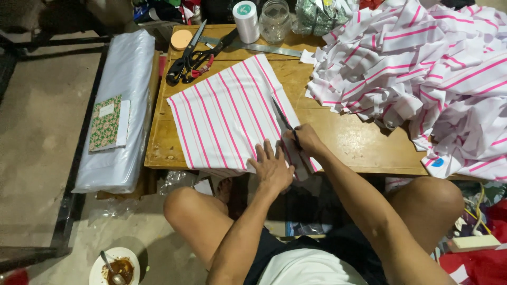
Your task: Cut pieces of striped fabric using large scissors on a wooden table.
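Sitting low with bare knees apart, the person leans over the near edge of a small wooden surface [348, 145]. On the floor at the lower left stands a white plate [114, 266] with brown sauce and a spoon in it.

The left hand [272, 168] lies flat, fingers spread, pressing down the near right corner of a folded white cloth with pink stripes [227, 119]; its grip is open and holds nothing. Just beside it, the right hand [305, 140] is closed around the handle of a dark blade [282, 119], which slants up and to the left across the cloth's right edge. Whether this tool is a knife or one leg of a pair of shears cannot be told. The cloth covers the left middle of the surface, and its near edge hangs slightly over the front.

Left of the surface lies a long roll wrapped in clear plastic [124, 105], with a small patterned notebook [108, 122] resting on it.

To the right, a large heap of the same striped fabric pieces [422, 68] spills over the surface's far right side.

At the far edge sit black scissors [193, 58], a round peach-coloured disc [181, 39], a metal ruler [264, 48], a white thread spool [246, 21] and a clear glass jar [274, 22].
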